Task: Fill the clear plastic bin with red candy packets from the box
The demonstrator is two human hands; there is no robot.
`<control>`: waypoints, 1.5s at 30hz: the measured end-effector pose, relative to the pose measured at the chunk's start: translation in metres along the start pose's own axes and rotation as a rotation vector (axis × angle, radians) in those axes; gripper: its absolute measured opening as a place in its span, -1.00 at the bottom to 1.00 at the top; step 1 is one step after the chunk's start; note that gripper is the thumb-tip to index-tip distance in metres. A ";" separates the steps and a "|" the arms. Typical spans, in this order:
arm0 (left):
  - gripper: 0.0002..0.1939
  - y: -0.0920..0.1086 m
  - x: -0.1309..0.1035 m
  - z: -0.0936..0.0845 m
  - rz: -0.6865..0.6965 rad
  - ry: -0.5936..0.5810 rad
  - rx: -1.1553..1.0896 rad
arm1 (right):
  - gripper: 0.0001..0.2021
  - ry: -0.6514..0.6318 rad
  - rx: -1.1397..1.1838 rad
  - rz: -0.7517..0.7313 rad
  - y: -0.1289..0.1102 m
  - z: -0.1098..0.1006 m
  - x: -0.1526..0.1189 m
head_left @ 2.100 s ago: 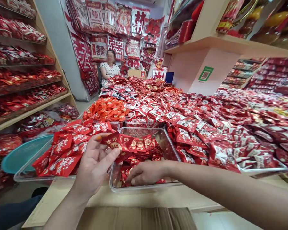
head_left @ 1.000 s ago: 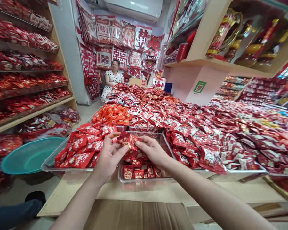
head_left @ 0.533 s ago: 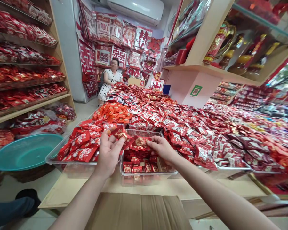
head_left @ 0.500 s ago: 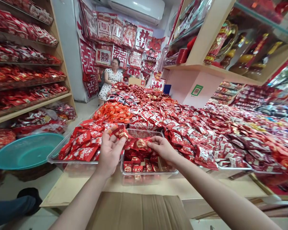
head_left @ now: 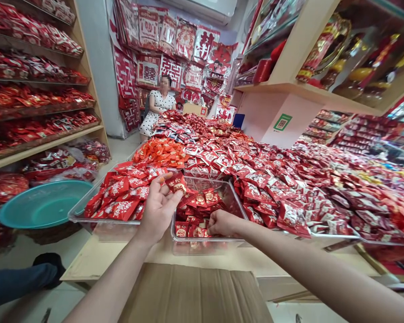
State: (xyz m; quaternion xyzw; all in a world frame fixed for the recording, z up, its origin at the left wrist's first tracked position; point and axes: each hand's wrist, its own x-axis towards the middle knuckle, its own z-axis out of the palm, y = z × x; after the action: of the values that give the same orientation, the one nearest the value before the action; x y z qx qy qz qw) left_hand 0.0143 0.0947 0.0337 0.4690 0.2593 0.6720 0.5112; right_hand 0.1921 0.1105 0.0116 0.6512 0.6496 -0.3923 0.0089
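Note:
My left hand [head_left: 159, 210] is closed around a red candy packet [head_left: 177, 184] with gold print, its thumb pressed on the front. It hovers over the left rim of a clear plastic bin [head_left: 238, 197]. Inside that bin, small red packets [head_left: 207, 198] lie in a loose heap at the back. Others stand side by side along the front wall, including a gold-printed packet [head_left: 182, 229]. Down in the bin's front right is my right hand [head_left: 225, 223], with fingers curled together against these packets. Whatever its fingertips pinch is hidden.
Left of the bin stands a tray [head_left: 76, 216] heaped with larger red packets. More packet piles [head_left: 276, 179] spread behind and right. A cardboard sheet [head_left: 195, 291] lies in front, a teal basin [head_left: 43, 204] at left. A person [head_left: 160, 105] sits at the back.
My right hand has gone down from the packet it held beside my left hand into the front of the bin. My left hand keeps its packet. The view has shifted slightly.

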 end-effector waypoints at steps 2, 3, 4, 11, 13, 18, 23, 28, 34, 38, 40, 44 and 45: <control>-0.65 0.001 0.001 0.001 0.005 -0.003 0.005 | -0.92 -0.007 -0.190 -0.049 0.000 0.000 -0.001; -0.65 0.001 0.001 0.002 -0.002 -0.004 0.008 | -0.93 -0.028 -0.260 -0.068 -0.001 0.000 -0.001; -0.65 0.002 0.001 0.002 -0.011 -0.003 0.010 | -0.93 -0.049 -0.313 -0.082 -0.001 0.000 -0.001; -0.64 0.003 -0.002 0.002 -0.072 -0.008 0.029 | -0.90 -0.176 -0.403 -0.204 -0.001 0.000 0.000; -0.64 0.003 -0.001 0.001 -0.073 -0.011 0.025 | -0.88 -0.235 -0.398 -0.227 0.001 0.000 0.002; -0.57 0.002 0.000 0.000 -0.071 -0.047 0.001 | -0.86 -0.206 -0.379 -0.292 0.005 0.001 0.005; -0.51 0.001 -0.001 -0.001 -0.078 -0.101 -0.002 | -0.81 0.263 0.022 -0.556 -0.009 -0.014 -0.006; -0.49 0.004 0.000 -0.001 -0.162 -0.160 0.027 | -0.69 0.294 0.583 -0.741 -0.037 -0.026 -0.020; -0.50 0.003 0.001 0.000 -0.199 -0.140 0.148 | -0.78 0.297 0.576 -0.764 -0.043 -0.025 -0.023; -0.64 0.001 0.001 -0.001 -0.126 -0.063 0.209 | -0.79 0.412 0.408 -0.551 -0.017 -0.034 -0.017; -0.68 0.001 0.000 -0.002 -0.114 -0.077 0.222 | -0.78 0.324 0.203 -0.346 -0.004 -0.037 -0.012; -0.69 0.002 -0.001 -0.002 -0.137 -0.103 0.249 | -0.74 0.164 -0.214 -0.087 0.001 -0.032 -0.005; -0.70 0.002 -0.001 -0.002 -0.138 -0.109 0.250 | -0.71 0.143 -0.281 -0.058 -0.002 -0.028 -0.004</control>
State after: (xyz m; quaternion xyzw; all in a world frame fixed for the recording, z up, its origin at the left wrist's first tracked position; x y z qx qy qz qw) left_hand 0.0116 0.0939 0.0340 0.5456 0.3444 0.5712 0.5073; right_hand 0.2051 0.1226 0.0341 0.6508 0.7155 -0.2503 0.0422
